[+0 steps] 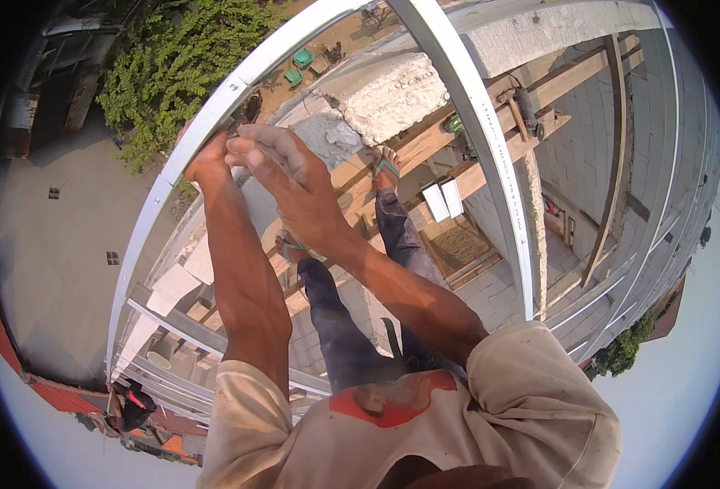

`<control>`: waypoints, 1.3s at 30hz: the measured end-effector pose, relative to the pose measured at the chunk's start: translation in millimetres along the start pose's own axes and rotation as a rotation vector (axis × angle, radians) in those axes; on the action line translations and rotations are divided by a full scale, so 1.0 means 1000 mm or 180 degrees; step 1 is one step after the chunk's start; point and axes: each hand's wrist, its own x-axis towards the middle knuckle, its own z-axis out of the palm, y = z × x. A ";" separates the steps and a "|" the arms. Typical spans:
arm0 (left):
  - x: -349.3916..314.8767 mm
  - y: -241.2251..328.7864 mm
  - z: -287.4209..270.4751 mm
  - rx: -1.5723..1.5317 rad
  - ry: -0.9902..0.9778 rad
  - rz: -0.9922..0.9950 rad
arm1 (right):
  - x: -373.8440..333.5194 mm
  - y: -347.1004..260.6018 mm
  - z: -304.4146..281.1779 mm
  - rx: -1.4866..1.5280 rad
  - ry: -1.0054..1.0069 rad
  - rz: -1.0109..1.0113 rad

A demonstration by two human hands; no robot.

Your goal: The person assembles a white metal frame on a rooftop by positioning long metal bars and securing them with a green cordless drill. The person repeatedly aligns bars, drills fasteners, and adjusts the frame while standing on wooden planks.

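Observation:
A long silver metal channel [182,163] curves up the left side of the view. My left hand [208,160] is closed round it, with most of its fingers hidden behind the metal. Just right of it, my right hand [291,175] is raised with fingers curled and thumb drawn in. Its fingertips are close to the channel and the left wrist; whatever they pinch, if anything, is too small to make out. A second silver channel [490,134] with holes along it slopes down to my right.
My sandalled feet [386,163] stand high up on wooden beams [417,147] beside a rough concrete block [392,98]. A tool with an orange handle [517,116] and a green tool [454,124] lie on the timbers. Ground lies far below at left. Another person [132,405] is at lower left.

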 end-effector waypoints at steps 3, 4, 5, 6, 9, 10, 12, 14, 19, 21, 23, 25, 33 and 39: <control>-0.013 0.032 0.007 0.0059 0.0133 -0.0071 | -0.090 -0.069 -0.059 -0.0502 -0.1320 0.0330; -0.014 0.038 0.008 0.0222 0.0205 0.0030 | -0.113 -0.087 -0.085 -0.0824 -0.1334 0.0220; -0.016 0.047 0.008 0.0372 0.0283 0.0169 | -0.131 -0.104 -0.113 -0.1154 -0.1394 0.0133; -0.017 0.049 0.010 0.0511 0.0334 0.0291 | -0.143 -0.124 -0.147 -0.1224 -0.1116 -0.0096; -0.017 0.051 0.014 0.0897 0.0457 0.0530 | -0.167 -0.181 -0.250 -0.1145 -0.0119 -0.0927; -0.012 0.051 0.014 0.0986 0.0519 0.0574 | -0.172 -0.190 -0.288 -0.1169 0.0334 -0.0856; -0.023 0.056 0.019 0.1162 0.0517 0.0784 | -0.175 -0.186 -0.384 -0.1419 0.1160 -0.0564; -0.019 0.050 0.026 0.1308 0.0541 0.0847 | -0.158 -0.160 -0.465 -0.2156 0.1689 0.0026; -0.016 0.063 0.047 0.1614 0.0567 0.1028 | -0.095 -0.001 -0.651 -0.3563 0.1754 0.0880; -0.019 0.070 0.055 0.1756 0.0597 0.1134 | -0.071 0.064 -0.698 -0.4382 0.1706 0.1017; -0.025 0.070 0.064 0.1838 0.0592 0.1205 | -0.044 0.094 -0.715 -0.4714 0.1576 0.1512; -0.022 0.078 0.074 0.1964 0.0625 0.1230 | -0.032 0.140 -0.747 -0.5233 0.1564 0.1532; -0.042 0.082 0.089 0.2206 0.0661 0.1494 | 0.010 0.175 -0.761 -0.5132 0.2626 0.1647; -0.067 0.091 0.070 0.1963 0.0690 0.1559 | 0.025 0.157 -0.777 -0.4824 0.2039 0.1406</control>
